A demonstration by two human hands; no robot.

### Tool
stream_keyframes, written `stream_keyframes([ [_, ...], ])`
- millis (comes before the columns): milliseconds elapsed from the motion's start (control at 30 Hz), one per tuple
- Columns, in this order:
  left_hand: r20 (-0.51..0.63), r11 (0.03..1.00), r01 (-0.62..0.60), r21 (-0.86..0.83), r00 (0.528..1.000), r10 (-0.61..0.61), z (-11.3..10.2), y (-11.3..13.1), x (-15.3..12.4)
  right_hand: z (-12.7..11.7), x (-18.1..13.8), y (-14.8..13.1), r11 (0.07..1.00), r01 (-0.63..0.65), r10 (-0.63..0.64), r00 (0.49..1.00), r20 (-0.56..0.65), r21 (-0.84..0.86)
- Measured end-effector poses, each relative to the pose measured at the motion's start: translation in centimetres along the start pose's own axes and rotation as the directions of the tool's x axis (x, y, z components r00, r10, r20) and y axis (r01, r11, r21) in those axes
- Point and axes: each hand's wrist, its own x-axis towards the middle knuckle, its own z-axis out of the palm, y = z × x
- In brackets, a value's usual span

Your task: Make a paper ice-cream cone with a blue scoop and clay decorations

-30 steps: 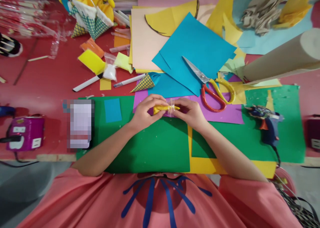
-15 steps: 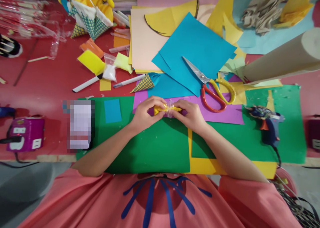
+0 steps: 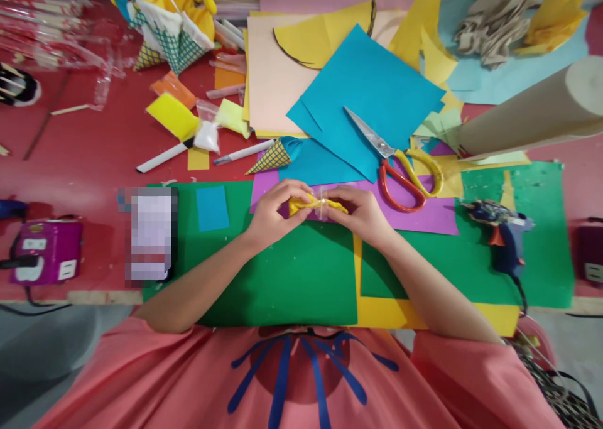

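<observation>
Both of my hands meet over the purple sheet and the green mat. Between them is a small clear packet of soft yellow clay (image 3: 301, 204), its see-through plastic bunched in the middle. My left hand (image 3: 277, 212) pinches the left end between thumb and fingers. My right hand (image 3: 358, 214) pinches the right end, where a strip of yellow shows under the fingers. Fingers hide parts of the packet. Just beyond my hands lies a yellow checked paper cone (image 3: 271, 157) with a blue top. Scissors (image 3: 393, 159) with red and yellow handles rest to the right.
A blurred phone (image 3: 151, 234) lies left on the green mat (image 3: 282, 291), near a small blue square (image 3: 212, 208). At the right sits a glue gun (image 3: 506, 240). Blue sheets (image 3: 362, 90), several clay packets (image 3: 174, 116) and a paper roll (image 3: 527, 112) lie farther back.
My right fingers have shifted slightly, and more of the yellow strip shows below them. The clear plastic between my hands looks straighter. Both hands stay in nearly the same place.
</observation>
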Motion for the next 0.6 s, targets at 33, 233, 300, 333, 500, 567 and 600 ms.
stream_keyframes([
  [33,0.0,1.0,-0.009,0.008,1.0,0.009,0.0,0.0,0.0,-0.1,0.1,0.0,1.0,0.007,-0.007,1.0,-0.005,-0.004],
  [233,-0.139,1.0,0.008,-0.03,0.99,-0.012,-0.3,-0.4,0.1,-2.4,0.9,0.2,0.938,-0.028,0.182,0.89,-0.419,0.346],
  [300,-0.137,0.999,0.028,-0.039,0.99,-0.033,-0.4,-0.4,0.1,-3.1,1.1,0.3,0.917,-0.035,0.22,0.876,-0.428,0.398],
  [333,-0.121,0.999,0.03,-0.039,0.992,-0.035,-0.4,-0.4,0.0,-3.3,1.2,0.3,0.915,-0.054,0.224,0.893,-0.39,0.4],
  [500,-0.102,1.0,-0.009,-0.007,0.995,0.008,-0.7,-0.2,-0.2,-3.0,1.3,-0.4,0.861,-0.114,0.247,0.946,-0.211,0.496],
  [567,-0.159,1.0,0.02,0.002,0.987,-0.019,-0.8,-0.3,0.1,-2.9,1.3,-0.7,0.782,-0.144,0.311,0.933,-0.18,0.606],
  [600,-0.199,0.999,0.041,0.001,0.979,-0.04,-1.0,-0.4,0.4,-2.8,1.3,-0.8,0.75,-0.151,0.335,0.926,-0.174,0.644],
])
